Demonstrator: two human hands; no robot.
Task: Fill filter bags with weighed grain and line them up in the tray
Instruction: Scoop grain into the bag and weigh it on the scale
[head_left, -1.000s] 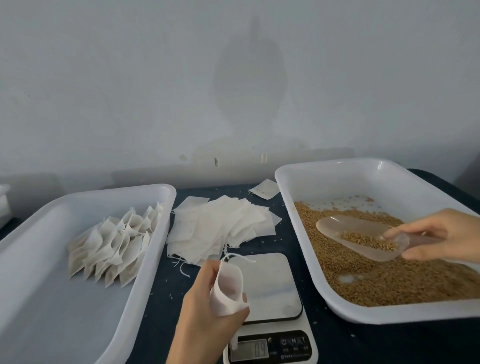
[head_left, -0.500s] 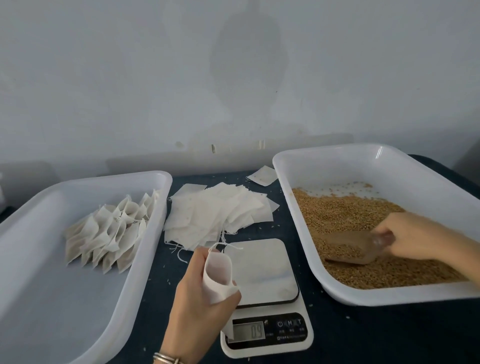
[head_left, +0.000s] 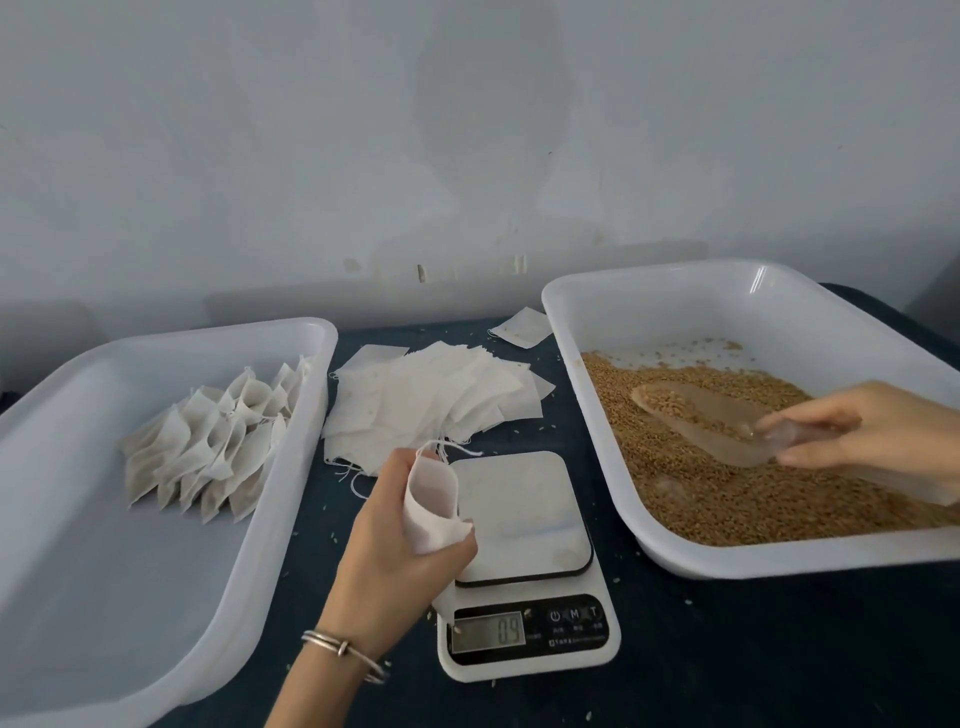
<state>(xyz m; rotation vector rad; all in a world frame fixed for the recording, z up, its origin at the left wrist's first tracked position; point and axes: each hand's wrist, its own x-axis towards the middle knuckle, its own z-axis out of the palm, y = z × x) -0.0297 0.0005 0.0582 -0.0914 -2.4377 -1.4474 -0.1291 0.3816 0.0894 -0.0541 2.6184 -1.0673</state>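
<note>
Left hand (head_left: 400, 540) grips an open filter bag (head_left: 431, 506) at centre; right hand (head_left: 862, 436) holds the scoop (head_left: 701, 421) over grain (head_left: 727, 499) in the right tray (head_left: 649, 296). Filled bags (head_left: 208, 441) line the left tray (head_left: 156, 343).

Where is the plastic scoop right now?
The scoop is on the right of the head view, held by the right hand just above the grain in the right-hand white tray.

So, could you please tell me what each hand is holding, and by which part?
Left hand grips an open filter bag around its lower body; right hand holds the scoop by its handle.
</note>
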